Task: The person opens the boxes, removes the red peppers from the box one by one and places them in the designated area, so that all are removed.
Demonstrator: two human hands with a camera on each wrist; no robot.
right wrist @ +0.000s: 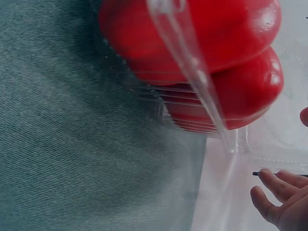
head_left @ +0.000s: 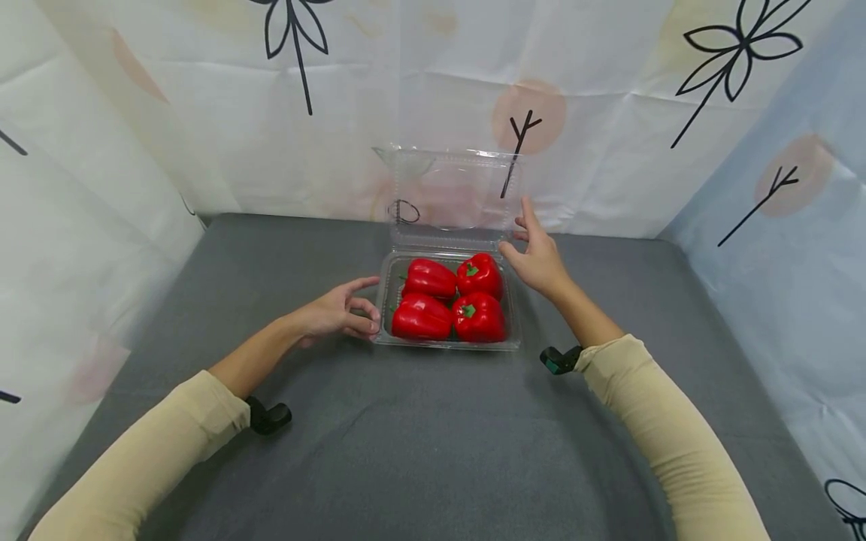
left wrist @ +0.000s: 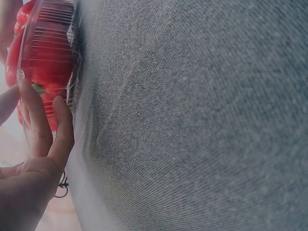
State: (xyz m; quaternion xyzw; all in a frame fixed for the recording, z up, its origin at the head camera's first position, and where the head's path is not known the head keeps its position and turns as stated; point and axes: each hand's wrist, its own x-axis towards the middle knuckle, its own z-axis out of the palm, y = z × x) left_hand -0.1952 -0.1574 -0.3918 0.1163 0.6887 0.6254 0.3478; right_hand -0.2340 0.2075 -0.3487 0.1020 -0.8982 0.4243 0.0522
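A clear plastic clamshell container [head_left: 448, 346] sits on the table with several red bell peppers [head_left: 422, 317] inside its base. Its transparent lid [head_left: 453, 191] stands raised at the back. My left hand [head_left: 341, 309] is at the left side of the base, its fingertips right at the rim and ribbed wall, thumb and index finger spread apart. In the left wrist view, the fingers [left wrist: 38, 120] reach along that wall. At the lid's lower right edge is my right hand [head_left: 539, 259], index finger extended upward and the other fingers loosely bent. The right wrist view shows its fingertips [right wrist: 269, 185] beside the lid.
Grey cloth covers the table [head_left: 433, 443]. Right behind the lid hangs a pale patterned curtain [head_left: 595, 150], and similar fabric closes off both sides. Both wrists carry small black cameras [head_left: 269, 418] below the rolled sleeves.
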